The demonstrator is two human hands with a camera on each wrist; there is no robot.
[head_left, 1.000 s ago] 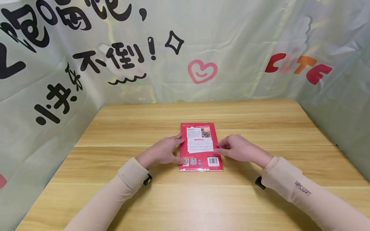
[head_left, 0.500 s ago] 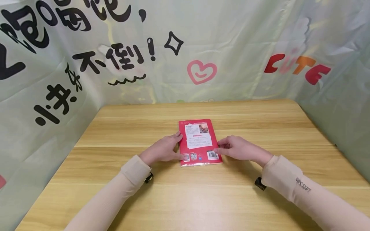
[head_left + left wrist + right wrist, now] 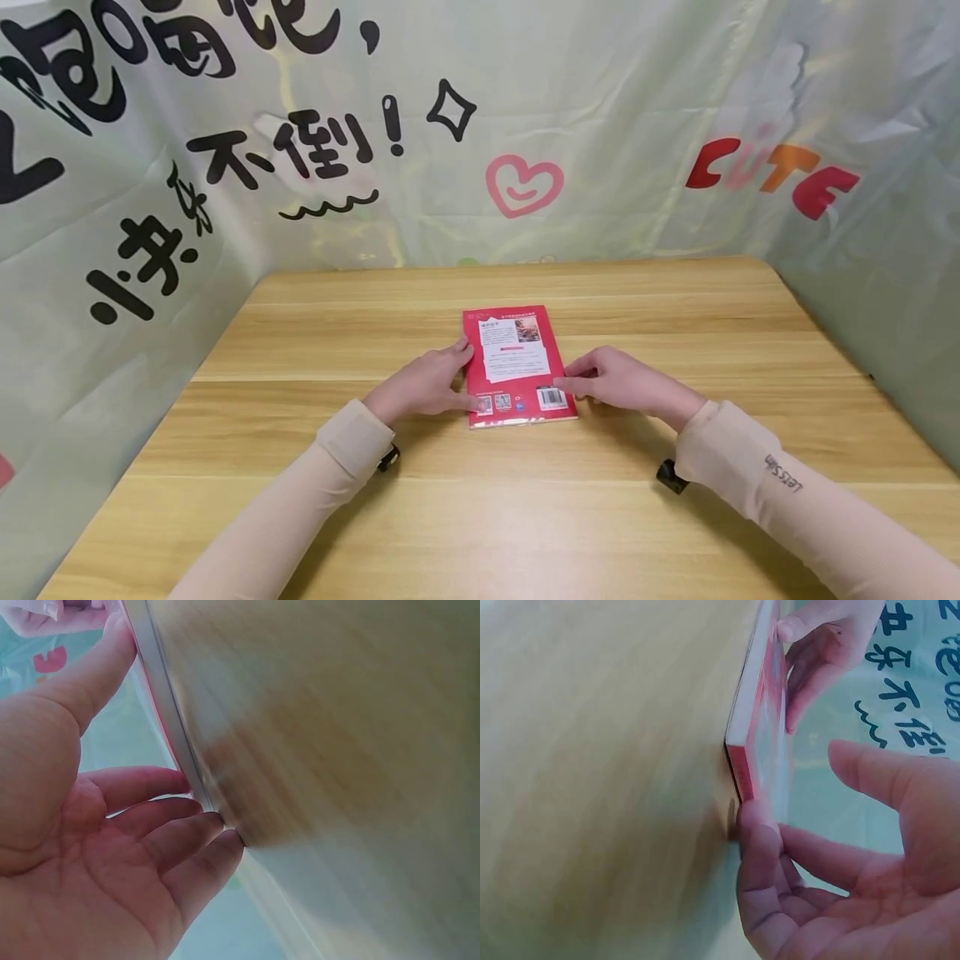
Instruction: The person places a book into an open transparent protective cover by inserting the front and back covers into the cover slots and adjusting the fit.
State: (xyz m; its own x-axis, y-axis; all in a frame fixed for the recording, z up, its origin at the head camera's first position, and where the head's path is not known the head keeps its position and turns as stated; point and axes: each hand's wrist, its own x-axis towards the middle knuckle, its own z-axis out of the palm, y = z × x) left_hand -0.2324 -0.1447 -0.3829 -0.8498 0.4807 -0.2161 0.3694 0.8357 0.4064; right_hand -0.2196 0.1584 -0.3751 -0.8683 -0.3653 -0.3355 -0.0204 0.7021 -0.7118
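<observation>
A red book lies back cover up on the table, slightly turned, its barcode at the near right corner. At its left edge rests my left hand, fingers along the side and thumb over the near left corner. The left wrist view shows the fingertips of that hand against the book's pale edge. My right hand is at the opposite edge. In the right wrist view, bent fingers of the right hand touch the book's corner, while the thumb stands raised off the cover.
The wooden table stretches out around the book. A pale printed cloth hangs along the back and both sides. Dark devices sit under the sleeve cuffs.
The book has slid away toward the back of the table and turned a little, its far end shifting left. My left hand has moved slightly forward with it; the right has barely moved.
</observation>
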